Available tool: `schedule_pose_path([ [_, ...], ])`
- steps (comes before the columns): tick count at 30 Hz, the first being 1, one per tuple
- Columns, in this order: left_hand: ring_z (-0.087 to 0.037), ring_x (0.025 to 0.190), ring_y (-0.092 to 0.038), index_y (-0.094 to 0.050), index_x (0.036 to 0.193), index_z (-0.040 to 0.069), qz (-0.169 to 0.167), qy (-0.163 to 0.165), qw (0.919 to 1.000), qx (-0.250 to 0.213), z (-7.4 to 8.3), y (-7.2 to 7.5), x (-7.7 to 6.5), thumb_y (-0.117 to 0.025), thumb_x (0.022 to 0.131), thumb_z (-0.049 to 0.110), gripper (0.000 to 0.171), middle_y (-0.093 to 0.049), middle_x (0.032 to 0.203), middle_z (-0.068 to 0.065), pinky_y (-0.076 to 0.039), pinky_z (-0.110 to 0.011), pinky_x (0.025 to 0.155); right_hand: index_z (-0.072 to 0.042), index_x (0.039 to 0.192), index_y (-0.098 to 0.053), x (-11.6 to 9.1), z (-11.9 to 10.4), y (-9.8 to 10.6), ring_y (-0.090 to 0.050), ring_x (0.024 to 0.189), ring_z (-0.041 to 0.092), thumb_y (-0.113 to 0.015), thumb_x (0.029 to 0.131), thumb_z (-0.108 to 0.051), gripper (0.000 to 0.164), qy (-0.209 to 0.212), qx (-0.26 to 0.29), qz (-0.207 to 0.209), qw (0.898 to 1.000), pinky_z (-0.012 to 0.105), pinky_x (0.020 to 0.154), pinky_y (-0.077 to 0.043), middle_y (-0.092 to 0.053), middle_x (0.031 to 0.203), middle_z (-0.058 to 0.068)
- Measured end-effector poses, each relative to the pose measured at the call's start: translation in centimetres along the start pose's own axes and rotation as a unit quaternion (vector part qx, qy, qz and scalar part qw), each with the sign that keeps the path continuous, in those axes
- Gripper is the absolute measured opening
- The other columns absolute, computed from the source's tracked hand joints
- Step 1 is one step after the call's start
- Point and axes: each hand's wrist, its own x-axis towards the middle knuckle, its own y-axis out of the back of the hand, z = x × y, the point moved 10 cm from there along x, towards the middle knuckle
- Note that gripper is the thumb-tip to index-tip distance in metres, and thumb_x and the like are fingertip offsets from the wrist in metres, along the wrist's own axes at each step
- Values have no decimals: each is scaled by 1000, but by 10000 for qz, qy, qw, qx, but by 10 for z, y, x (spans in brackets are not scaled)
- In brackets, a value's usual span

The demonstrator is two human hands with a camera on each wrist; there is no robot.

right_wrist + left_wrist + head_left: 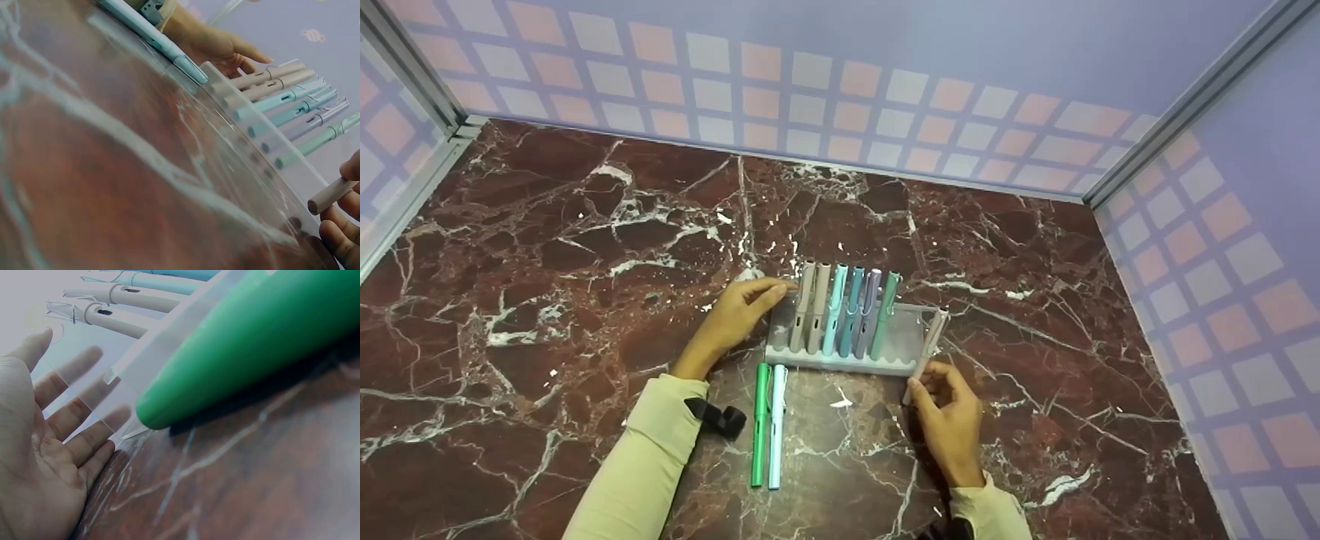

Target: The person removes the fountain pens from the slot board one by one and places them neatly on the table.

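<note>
A clear pen holder [840, 363] carries several capped pens side by side: two beige-grey, then light blue, teal, purple and green. At its left end is my left hand [742, 311]; the left wrist view shows its fingers [79, 410] extended, seen through the clear plastic. My right hand [949, 412] pinches a beige-grey pen [932, 339] near its lower end, tilted over the right end of the holder. In the right wrist view that pen's end [332, 195] pokes out between thumb and fingers.
A bright green pen [760, 427] and a pale blue pen [776, 431] lie parallel on the marbled table [600, 300] in front of the holder's left end. Panels with a checkered pattern [757, 97] enclose the table at the back and sides.
</note>
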Motion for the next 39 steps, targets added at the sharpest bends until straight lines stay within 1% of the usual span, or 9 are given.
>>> schedule_pose_path([
  [4, -32, 114, -64, -69, 122, 1, 12, 38, 10000, 23, 0, 1, -1, -54, 104, 18, 29, -70, 122, -18, -48, -45, 104, 7, 99, -66, -3, -13, -7, -63, 69, 10, -74, 85, 7, 16, 179, 35, -97, 9998, 19, 63, -55, -68, 83, 14],
  [9, -32, 113, -64, -69, 122, 2, 9, 87, 10000, 26, -1, 1, -1, -55, 104, 20, 29, -70, 122, -17, -48, -46, 104, 6, 99, -67, -5, -12, -15, -63, 68, 10, -74, 84, 8, 17, 225, -47, -174, 9996, 20, 61, -55, -70, 83, 14],
  [11, -31, 116, -64, -69, 122, 2, -1, 75, 10000, -21, 0, 1, -1, -55, 103, 21, 29, -70, 123, -16, -47, -46, 105, 4, 100, -67, -6, -8, -18, -63, 68, 10, -75, 84, 6, 17, 187, -30, -227, 9996, 20, 60, -55, -70, 84, 13],
  [15, -31, 120, -63, -69, 122, 2, -11, 57, 9999, -109, 1, 0, -1, -55, 103, 20, 30, -70, 124, -16, -45, -46, 108, 2, 100, -68, -9, -12, -25, -64, 68, 10, -77, 85, 1, 18, 150, -21, -345, 9993, 22, 59, -56, -70, 84, 11],
  [20, -32, 118, -63, -69, 122, 1, 0, 6, 10000, -85, 2, 0, 0, -55, 103, 20, 30, -70, 122, -17, -45, -46, 108, 2, 99, -68, -12, -16, -34, -64, 68, 10, -78, 85, -1, 17, 142, -4, -462, 9988, 23, 59, -56, -70, 83, 10],
  [28, -33, 120, -62, -68, 123, 2, 3, 65, 10000, 30, 0, 1, 0, -54, 104, 22, 31, -69, 125, -17, -44, -48, 109, 3, 98, -68, -16, -21, -52, -62, 66, 10, -76, 84, 6, 17, -45, 149, -634, 9979, 22, 60, -55, -70, 82, 12],
  [30, -33, 120, -62, -68, 123, 3, 7, 80, 9999, 68, 0, 1, -1, -54, 104, 23, 32, -69, 125, -16, -44, -48, 109, 5, 97, -67, -16, -27, -55, -62, 65, 10, -74, 83, 9, 16, -92, 132, -675, 9976, 22, 59, -56, -69, 81, 14],
  [34, -32, 119, -62, -69, 123, 3, 20, 81, 9999, 62, 1, 2, -1, -54, 104, 23, 31, -69, 124, -16, -45, -48, 108, 9, 95, -66, -19, -49, -61, -62, 64, 12, -73, 82, 12, 15, -42, 149, -803, 9967, 23, 58, -56, -68, 79, 16],
  [39, -33, 120, -62, -68, 123, 2, 5, 89, 10000, 43, 0, 0, -1, -54, 104, 22, 31, -69, 125, -17, -44, -49, 108, 9, 95, -66, -24, -66, -68, -63, 64, 12, -72, 83, 11, 14, 211, 237, -924, 9952, 25, 58, -57, -67, 79, 16],
])
